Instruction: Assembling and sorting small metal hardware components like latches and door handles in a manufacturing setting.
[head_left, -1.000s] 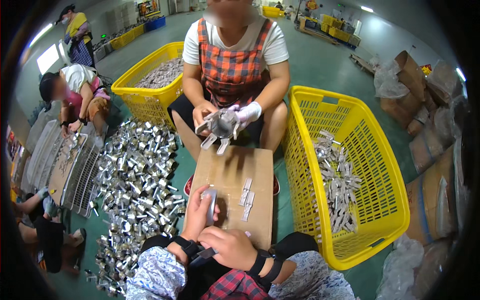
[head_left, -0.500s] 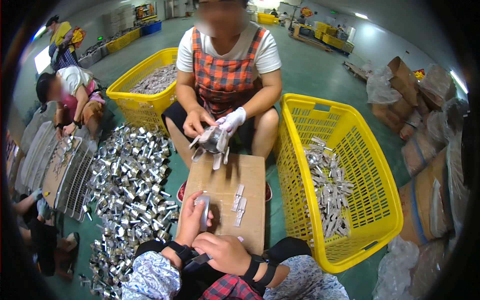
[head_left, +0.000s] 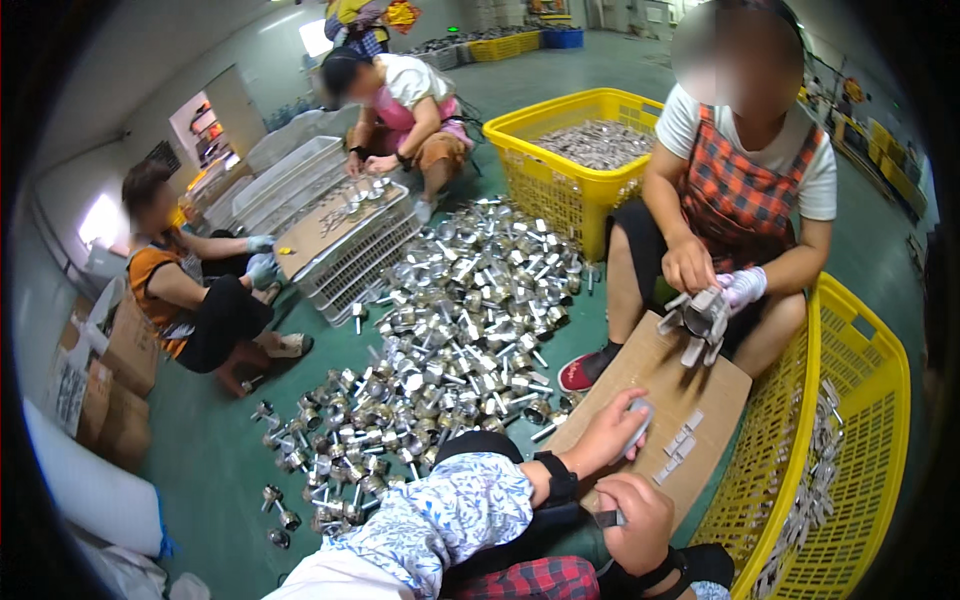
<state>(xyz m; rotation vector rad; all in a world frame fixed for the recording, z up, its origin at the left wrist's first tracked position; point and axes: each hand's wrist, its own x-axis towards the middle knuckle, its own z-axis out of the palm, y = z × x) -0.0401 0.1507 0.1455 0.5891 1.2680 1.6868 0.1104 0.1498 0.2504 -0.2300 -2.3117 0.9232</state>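
My left hand (head_left: 605,435) is closed around a smooth grey rounded piece (head_left: 641,424), above the near part of a cardboard box (head_left: 590,415). Nearer to me, my right hand (head_left: 640,525) makes a fist around a flat dark-grey piece (head_left: 608,518) whose kind I cannot make out; one end sticks out toward my left wrist. Several pale clip-like pieces (head_left: 680,446) lie on the cardboard beyond my fist. Across the box, a co-worker's hands, one gloved, hold a silver metal cup (head_left: 702,315) with pale clips around its rim.
A large heap of silver metal cups with stems (head_left: 460,320) covers the floor at left. A yellow basket (head_left: 860,330) of pale clips stands at right, another yellow basket (head_left: 560,180) behind the heap. Two other people work beside a white crate (head_left: 350,265).
My view has swung left, so the box, baskets and co-worker appear farther right. Both my hands keep their hold over the cardboard box.
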